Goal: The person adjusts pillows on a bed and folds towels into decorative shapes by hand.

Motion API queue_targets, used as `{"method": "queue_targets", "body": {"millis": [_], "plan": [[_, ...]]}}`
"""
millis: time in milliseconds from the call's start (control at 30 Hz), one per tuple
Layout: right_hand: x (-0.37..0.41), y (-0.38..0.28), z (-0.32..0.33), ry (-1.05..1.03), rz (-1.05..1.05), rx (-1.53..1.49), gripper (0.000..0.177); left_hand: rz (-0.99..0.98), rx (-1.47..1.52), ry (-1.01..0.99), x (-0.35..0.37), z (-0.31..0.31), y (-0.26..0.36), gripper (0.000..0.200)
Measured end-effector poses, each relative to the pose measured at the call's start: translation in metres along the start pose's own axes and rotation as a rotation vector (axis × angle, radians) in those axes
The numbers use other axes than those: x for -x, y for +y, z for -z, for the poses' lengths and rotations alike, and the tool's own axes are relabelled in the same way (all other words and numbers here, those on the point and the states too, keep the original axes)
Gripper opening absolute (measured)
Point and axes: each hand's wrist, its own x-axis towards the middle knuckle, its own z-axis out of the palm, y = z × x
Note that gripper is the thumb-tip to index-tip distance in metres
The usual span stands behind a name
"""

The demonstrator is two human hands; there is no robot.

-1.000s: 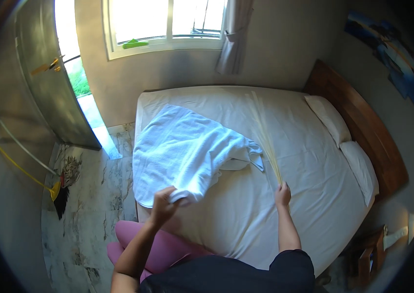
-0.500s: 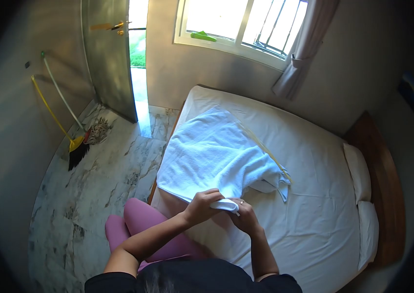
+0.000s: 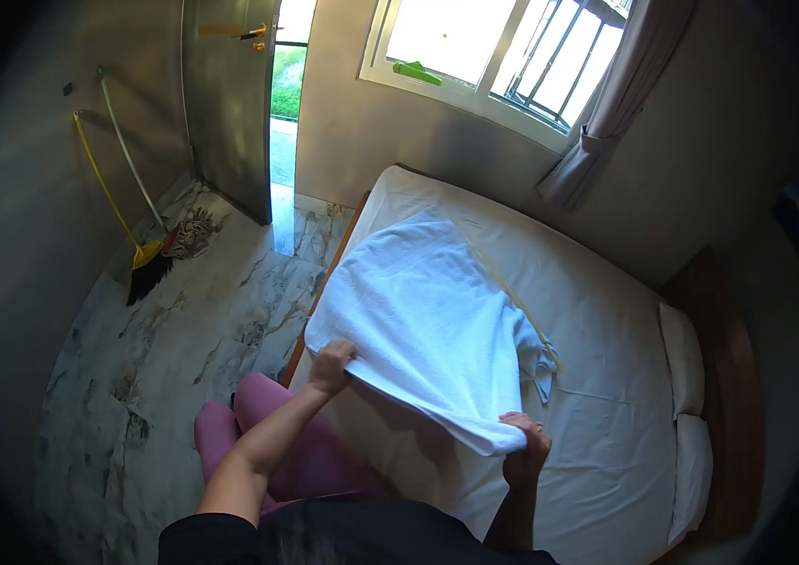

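A white towel [image 3: 418, 311] lies spread over the foot half of the bed, its near edge lifted off the sheet. My left hand [image 3: 334, 367] grips that edge toward the left, fingers closed round the cloth. At the right corner of the same edge, my right hand [image 3: 526, 443] is closed on the towel, with a ring showing on one finger. Between both hands the edge is stretched and sags slightly. A thin yellow strip [image 3: 513, 294] runs along the towel's far right side, where some cloth is bunched.
The bed [image 3: 597, 414] has a white sheet, two pillows [image 3: 682, 358] and a wooden headboard [image 3: 734, 377]. A broom [image 3: 147, 268] and a mop [image 3: 194, 231] lean at the left wall. The door [image 3: 230, 104] stands ajar beside a window [image 3: 475, 56] with a curtain [image 3: 611, 122].
My hands have moved apart from close together, left hand to the left and right hand to the right and down. The towel's near edge, bunched before, is now pulled out between them.
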Motion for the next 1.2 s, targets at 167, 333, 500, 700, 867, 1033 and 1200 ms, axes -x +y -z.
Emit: {"method": "queue_targets", "body": {"millis": [167,333,500,700,867,1033,1200], "plan": [[0.007,0.003,0.018,0.278,-0.04,-0.195,0.039,0.181,-0.051,0.083,-0.001,0.027,-0.025,0.016],[-0.026,0.035,0.049,0.39,-0.076,0.311,0.035,0.46,-0.105,0.141,-0.012,0.031,-0.065,0.018],[-0.071,0.152,0.094,0.26,-0.726,-0.005,0.03,0.784,0.531,0.265,-0.102,0.041,-0.046,0.019],[-0.125,0.069,0.177,0.606,-0.112,-0.177,0.025,-0.285,0.222,0.568,-0.213,0.151,0.054,0.024],[-0.033,0.056,0.231,0.869,0.042,-0.356,0.029,-0.693,-0.289,0.744,-0.159,0.243,0.096,0.016],[0.082,0.009,0.204,0.441,-0.208,-0.041,0.019,-0.616,-0.484,0.367,-0.052,0.258,0.077,0.026],[0.158,0.015,0.16,0.145,-0.747,-0.164,0.016,-0.363,-0.496,0.048,0.043,0.241,0.037,0.026]]}}
